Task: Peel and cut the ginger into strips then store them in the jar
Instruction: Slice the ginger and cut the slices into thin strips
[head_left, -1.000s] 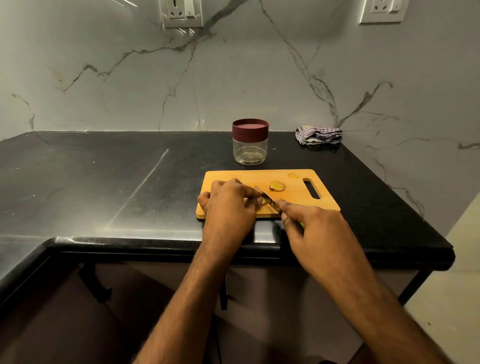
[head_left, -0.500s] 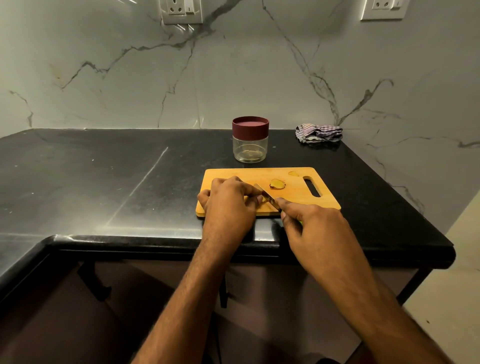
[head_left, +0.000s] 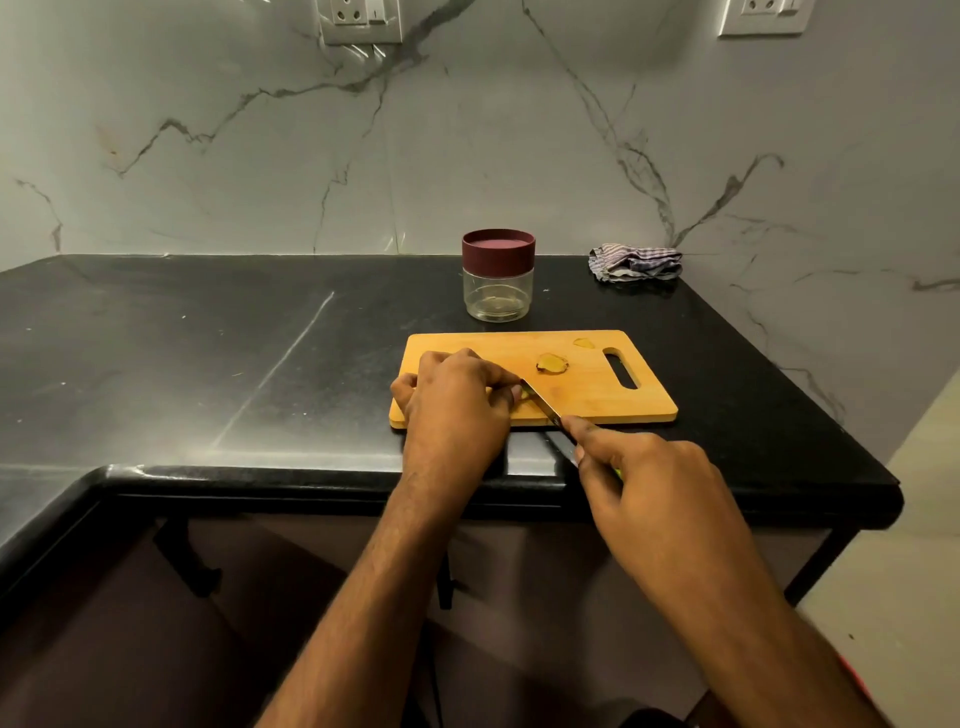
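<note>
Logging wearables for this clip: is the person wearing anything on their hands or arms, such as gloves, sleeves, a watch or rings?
Nothing shows. The left hand and right hand are bare, without gloves, and both forearms are uncovered up to the frame's bottom edge, with no sleeve cuff in view. No watch, bracelet or ring is visible from the head camera; the undersides of the wrists are hidden.

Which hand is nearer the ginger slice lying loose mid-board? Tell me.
Left. The left hand rests on the cutting board, its fingertips just left of the ginger slice. The right hand holds the knife off the board's near edge, farther away.
</note>
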